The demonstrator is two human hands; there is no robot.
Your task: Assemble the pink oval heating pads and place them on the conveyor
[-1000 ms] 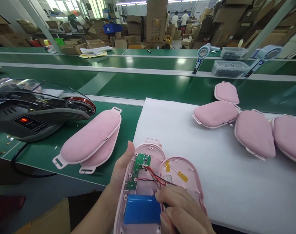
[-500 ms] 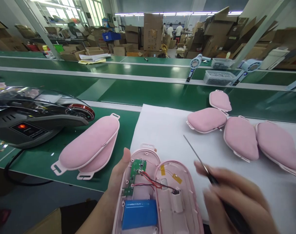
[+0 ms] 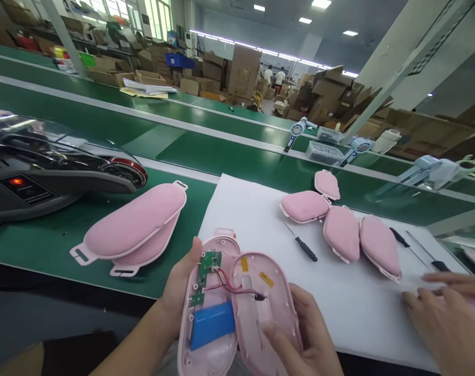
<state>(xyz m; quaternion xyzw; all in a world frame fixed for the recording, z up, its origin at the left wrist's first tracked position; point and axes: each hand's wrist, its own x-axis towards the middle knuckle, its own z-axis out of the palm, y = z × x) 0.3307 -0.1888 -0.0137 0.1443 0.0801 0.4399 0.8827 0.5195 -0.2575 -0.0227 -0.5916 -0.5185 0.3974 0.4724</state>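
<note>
An opened pink plastic casing [image 3: 210, 359] lies spread in two halves at the bottom middle. My left hand [image 3: 177, 284] is closed around the left half, thumb up along its outer edge. That half carries a green circuit board [image 3: 206, 266] and a blue battery pack [image 3: 213, 325]. Red and black wires [image 3: 237, 289] run across to the other half [image 3: 274, 274], which has strips of yellow tape inside. My right hand [image 3: 310, 334] grips this half at its right edge, thumb over the inner face. A black-handled screwdriver [image 3: 307, 249] rests on the white sheet beyond.
Two stacked pink padded units [image 3: 135, 222] lie left, beside a black machine [image 3: 57, 172] with a red light. Several more pink units [image 3: 341, 232] sit on the white sheet [image 3: 245, 209]. At right, another person's hands [image 3: 444, 318] touch a pink piece, near more screwdrivers [image 3: 404, 240].
My right hand has put the screwdriver down on the white sheet and now holds the right casing half. The view has tilted and swung right, bringing another person's hands into sight.
</note>
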